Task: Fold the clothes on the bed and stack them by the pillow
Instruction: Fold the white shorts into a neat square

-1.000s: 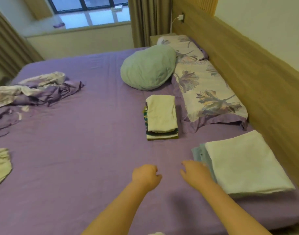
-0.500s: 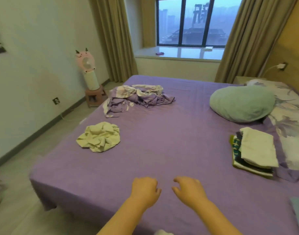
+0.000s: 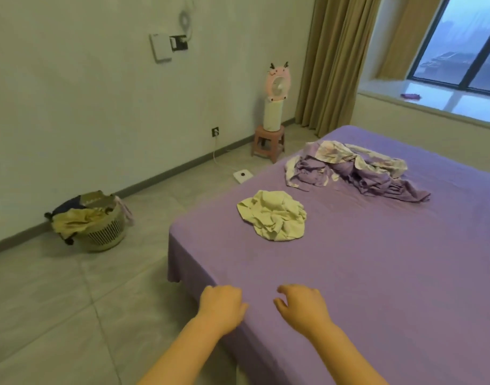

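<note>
A crumpled pale yellow garment (image 3: 274, 218) lies on the purple bed (image 3: 377, 273) near its left corner. Farther back lies a rumpled heap of purple and white clothes (image 3: 355, 168). My left hand (image 3: 220, 304) hovers over the bed's near edge with its fingers loosely curled, holding nothing. My right hand (image 3: 300, 305) is beside it over the sheet, fingers loosely bent and empty. Both hands are well short of the yellow garment. The pillow and the folded stack are out of view.
A laundry basket (image 3: 99, 226) with clothes stands on the floor by the left wall. A pink fan (image 3: 277, 98) sits on a small stool (image 3: 267, 143) near the curtain (image 3: 330, 65). A white power strip (image 3: 242, 175) lies on the floor. The window (image 3: 460, 43) is at the back right.
The view has swung left, from the pillows and folded stacks to the bed's far-left corner and the floor. Both hands stayed empty and close together.
</note>
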